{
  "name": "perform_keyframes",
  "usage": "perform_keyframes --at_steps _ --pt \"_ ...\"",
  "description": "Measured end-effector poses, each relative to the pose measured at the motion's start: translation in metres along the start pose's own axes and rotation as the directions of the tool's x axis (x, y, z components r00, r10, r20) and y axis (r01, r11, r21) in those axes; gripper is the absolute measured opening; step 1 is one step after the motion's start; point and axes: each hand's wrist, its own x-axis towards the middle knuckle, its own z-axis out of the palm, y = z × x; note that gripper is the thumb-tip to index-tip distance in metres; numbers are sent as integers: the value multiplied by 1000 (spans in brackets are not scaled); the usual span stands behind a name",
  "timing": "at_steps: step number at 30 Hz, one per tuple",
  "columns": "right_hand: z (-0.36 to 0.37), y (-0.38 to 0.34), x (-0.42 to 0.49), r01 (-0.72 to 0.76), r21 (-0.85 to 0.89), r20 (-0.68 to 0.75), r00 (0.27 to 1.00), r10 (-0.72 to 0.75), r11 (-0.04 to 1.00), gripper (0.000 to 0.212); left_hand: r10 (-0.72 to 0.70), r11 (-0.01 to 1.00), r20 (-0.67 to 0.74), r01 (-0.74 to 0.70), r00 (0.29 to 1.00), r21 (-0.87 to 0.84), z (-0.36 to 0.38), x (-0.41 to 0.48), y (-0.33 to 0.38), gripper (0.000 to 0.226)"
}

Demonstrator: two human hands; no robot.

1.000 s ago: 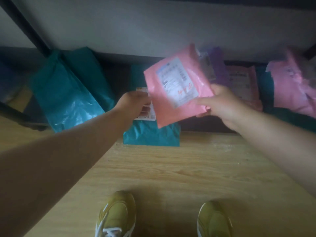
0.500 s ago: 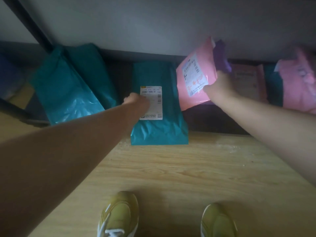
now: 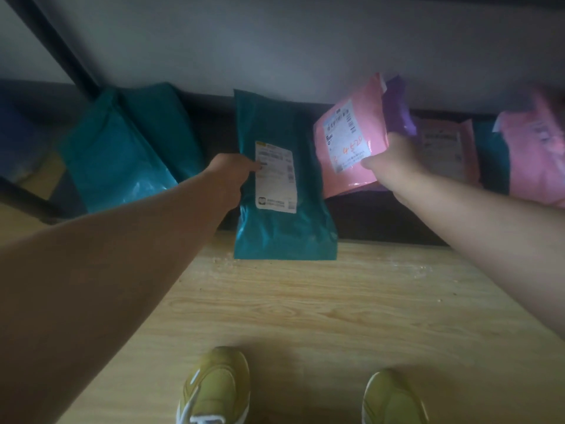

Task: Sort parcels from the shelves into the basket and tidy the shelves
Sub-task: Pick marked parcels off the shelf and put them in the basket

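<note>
Pale wood-grain floor (image 3: 305, 316) runs up to a low dark shelf (image 3: 382, 215) that holds plastic mailers: crumpled teal bags (image 3: 122, 157) on the left and pink bags (image 3: 532, 154) on the right. Since a second ago the pink labelled parcel (image 3: 348, 139) has moved right, uncovering the central teal labelled mailer (image 3: 284, 234). The right hand (image 3: 394, 166) grips the pink parcel, with a purple mailer (image 3: 397, 108) just behind it. The left hand (image 3: 229, 175) pinches the teal mailer's left edge, thumb on its label.

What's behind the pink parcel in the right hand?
A purple parcel, gripped together with the pink parcel by the right hand. Only its top and right edge show; the rest is covered.
</note>
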Motion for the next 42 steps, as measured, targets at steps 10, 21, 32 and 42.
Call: perform_keyframes --at_steps 10,21,32,42 --pt "34 -25 -7 -156 273 309 949 67 949 45 44 995 -154 -57 987 -81 -41 -10 9 11" --pt "-19 -3 11 0 -326 -168 984 -58 945 54 42 999 -90 -43 995 -14 -22 -9 1 13" --pt "5 -9 1 111 -372 96 992 -81 922 53 11 1000 -31 -12 999 -16 -29 -7 2 14" --pt "-18 -22 -57 -30 388 253 964 -76 921 45 103 961 295 -18 950 -278 -27 -37 -5 22"
